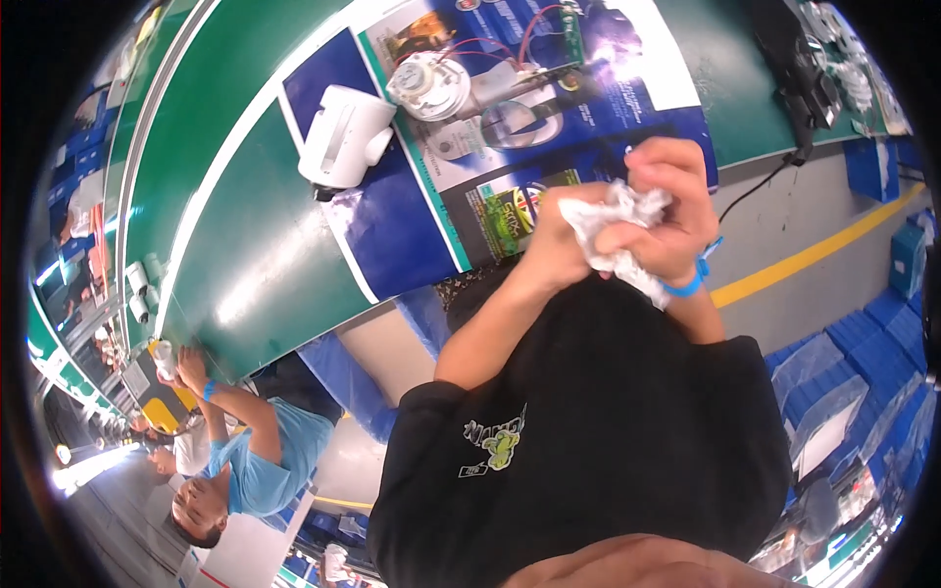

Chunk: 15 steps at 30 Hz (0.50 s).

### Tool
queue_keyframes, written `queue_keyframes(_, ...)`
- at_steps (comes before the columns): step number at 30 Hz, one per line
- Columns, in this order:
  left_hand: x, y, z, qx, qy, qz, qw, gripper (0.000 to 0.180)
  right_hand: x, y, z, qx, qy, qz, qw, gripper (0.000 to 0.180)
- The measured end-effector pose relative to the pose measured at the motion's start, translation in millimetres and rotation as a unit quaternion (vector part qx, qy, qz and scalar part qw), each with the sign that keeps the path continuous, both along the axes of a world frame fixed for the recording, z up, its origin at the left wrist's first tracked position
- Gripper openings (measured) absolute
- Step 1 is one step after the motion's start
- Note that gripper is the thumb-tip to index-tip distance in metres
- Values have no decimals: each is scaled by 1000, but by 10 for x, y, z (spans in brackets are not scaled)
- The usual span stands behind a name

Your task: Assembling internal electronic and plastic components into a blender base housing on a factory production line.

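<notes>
In front of my chest, at the near edge of the bench, both hands meet on a crumpled white cloth (608, 220), perhaps tissue. My left hand (567, 240) is closed round its left side, the fingers mostly hidden. My right hand (676, 211), with a blue wrist strap below it, grips the other side with bent fingers. Whether anything is wrapped inside the cloth cannot be seen. Beyond my hands lies a white round camera module (431, 86) with red wires running to a green circuit board (570, 34). A white camera housing (348, 137) rests to its left.
A printed blue sheet (392, 240) covers part of the green bench (255, 255). A black device with a cable (809, 98) sits at the far right. On the left, a co-worker in a light blue shirt (270, 456) handles a white part. Blue stacked trays (833, 382) stand at right.
</notes>
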<state>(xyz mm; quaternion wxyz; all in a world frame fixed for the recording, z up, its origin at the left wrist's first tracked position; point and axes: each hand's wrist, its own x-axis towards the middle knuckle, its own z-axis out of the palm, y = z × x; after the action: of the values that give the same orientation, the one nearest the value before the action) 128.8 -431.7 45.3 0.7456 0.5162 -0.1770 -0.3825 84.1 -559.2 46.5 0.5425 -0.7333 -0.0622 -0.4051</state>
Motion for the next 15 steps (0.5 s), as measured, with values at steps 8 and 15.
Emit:
queue_keyframes(8,173,83,-21,-31,92,195,976,24,-35,-92,-113,141,15,38,989,51)
queue_keyframes(15,58,42,136,59,-120,139,981,59,2,-131,78,-43,123,75,989,33)
